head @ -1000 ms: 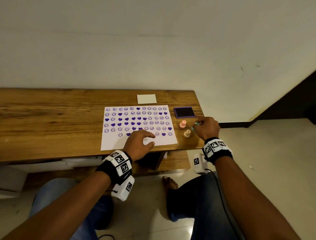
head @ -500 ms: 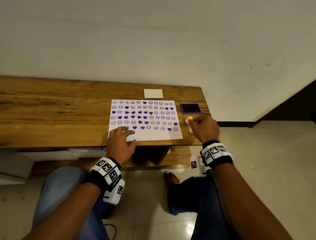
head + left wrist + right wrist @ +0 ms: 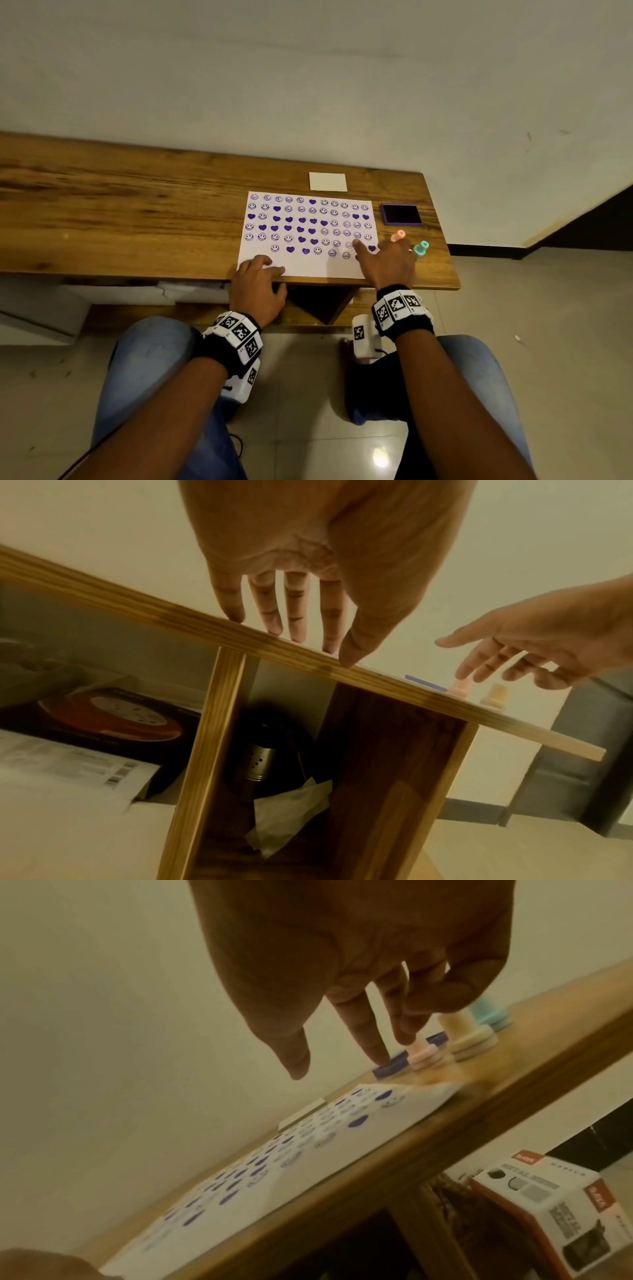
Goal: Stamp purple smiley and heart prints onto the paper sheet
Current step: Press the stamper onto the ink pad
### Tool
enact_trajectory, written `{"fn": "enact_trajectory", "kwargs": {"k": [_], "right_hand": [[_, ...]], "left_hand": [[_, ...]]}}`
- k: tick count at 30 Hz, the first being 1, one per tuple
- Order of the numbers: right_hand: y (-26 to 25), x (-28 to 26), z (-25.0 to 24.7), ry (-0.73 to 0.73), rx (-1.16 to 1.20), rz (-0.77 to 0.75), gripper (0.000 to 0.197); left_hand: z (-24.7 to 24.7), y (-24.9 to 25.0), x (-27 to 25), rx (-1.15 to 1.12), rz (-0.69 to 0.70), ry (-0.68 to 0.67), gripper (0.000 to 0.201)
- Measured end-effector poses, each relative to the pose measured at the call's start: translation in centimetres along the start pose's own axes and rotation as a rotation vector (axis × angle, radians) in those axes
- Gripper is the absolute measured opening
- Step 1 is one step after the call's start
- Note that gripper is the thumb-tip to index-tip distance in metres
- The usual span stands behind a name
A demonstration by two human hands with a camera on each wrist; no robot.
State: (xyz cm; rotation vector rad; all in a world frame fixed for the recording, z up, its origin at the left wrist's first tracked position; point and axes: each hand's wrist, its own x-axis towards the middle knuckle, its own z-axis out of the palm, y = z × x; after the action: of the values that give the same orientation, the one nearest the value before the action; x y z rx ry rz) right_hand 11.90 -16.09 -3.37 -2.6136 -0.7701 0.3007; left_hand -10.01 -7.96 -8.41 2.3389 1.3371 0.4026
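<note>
Nearest the person, blue-jeaned knees (image 3: 147,356) and both forearms with marker-covered wristbands (image 3: 236,334) filled the lower part of the head view. The left hand (image 3: 257,286) lay at the near edge of the wooden table (image 3: 120,219), its fingers straight and spread, their tips pressing the near left corner of the paper sheet (image 3: 308,265); it held nothing. The right hand (image 3: 388,262) hovered over the sheet's near right corner, fingers loosely extended and apart, empty, with the index finger pointing toward the far left across the prints. In the right wrist view the fingertips (image 3: 380,1053) hung clear of the table above the stamps.

The sheet lay flat near the table's right end, its near edge almost at the table's edge. It carried rows of purple smiley and heart prints (image 3: 308,222), with the nearest strip unprinted. Just right of the sheet stood three small stamps: a pink stamp (image 3: 398,235) farther off, a teal stamp (image 3: 421,248) to the right, and a cream stamp (image 3: 466,1037) which the hand hid from the head camera. Beyond them sat the purple ink pad (image 3: 401,214), lid off, just beside the sheet's far right corner. A small white card (image 3: 327,181) lay past the sheet's far edge, close to the wall (image 3: 308,85).
</note>
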Motion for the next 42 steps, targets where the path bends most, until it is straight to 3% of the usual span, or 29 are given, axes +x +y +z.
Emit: {"fn": "enact_trajectory", "kwargs": {"k": [4, 7, 9, 12, 15, 17, 19, 23, 25, 27, 30, 33, 35, 38, 42], "right_hand": [[0.4, -0.4, 0.7, -0.124, -0.173, 0.02, 0.07], [0.1, -1.1, 1.6, -0.16, -0.147, -0.025, 0.077], [-0.4, -0.6, 1.9, -0.181, 0.009, -0.014, 0.079], [-1.3, 0.6, 2.1, -0.141, 0.451, 0.011, 0.084], [-2.1, 1.9, 0.6, -0.125, 0.766, 0.013, 0.063], [-2.2, 3.5, -0.7, -0.124, 0.876, 0.086, 0.06], [-1.8, 5.4, -1.5, -0.146, 0.85, 0.138, 0.053], [-1.6, 7.0, -2.0, -0.32, 0.546, 0.097, 0.013], [-1.4, 7.4, -1.8, -0.277, 0.333, -0.028, 0.02], [-1.4, 7.1, -2.0, -0.219, 0.306, -0.116, 0.027], [-0.6, 6.9, -2.1, -0.164, 0.536, -0.177, 0.033], [-0.6, 6.1, -3.2, -0.135, 0.807, -0.126, 0.026], [-0.4, 6.1, -3.7, -0.143, 0.984, -0.103, 0.021], [-0.2, 6.1, -4.4, -0.145, 1.141, -0.104, 0.016], [-0.1, 6.7, -4.3, -0.182, 1.28, -0.082, 0.02]], "left_hand": [[-0.2, 0.0, 0.5, -0.004, -0.009, 0.006, 0.033], [-0.2, 0.2, 0.5, -0.001, -0.026, -0.007, 0.032], [-0.3, 0.3, 0.5, -0.005, -0.031, -0.014, 0.033], [-0.3, 0.2, 0.5, -0.014, -0.039, -0.011, 0.033], [-0.4, 0.1, 0.5, -0.02, -0.032, -0.001, 0.032], [-0.3, 0.0, 0.6, -0.015, -0.027, 0.002, 0.031], [-0.3, -0.1, 0.6, -0.01, -0.027, 0.0, 0.031], [-0.3, 0.0, 0.7, 0.001, -0.026, -0.007, 0.031], [-0.3, -0.1, 0.8, -0.015, -0.024, -0.019, 0.03], [-0.5, -0.3, 0.9, -0.078, -0.028, -0.004, 0.027], [-1.6, -0.4, 1.4, -0.204, -0.096, 0.126, 0.02], [-3.5, -1.5, 3.0, -0.321, -0.221, 0.31, 0.023], [-4.5, -2.9, 4.4, -0.398, -0.291, 0.36, 0.022], [-4.9, -5.6, 6.3, -0.361, -0.371, 0.282, 0.025], [-4.3, -7.7, 8.8, -0.237, -0.358, 0.116, 0.057]]}}
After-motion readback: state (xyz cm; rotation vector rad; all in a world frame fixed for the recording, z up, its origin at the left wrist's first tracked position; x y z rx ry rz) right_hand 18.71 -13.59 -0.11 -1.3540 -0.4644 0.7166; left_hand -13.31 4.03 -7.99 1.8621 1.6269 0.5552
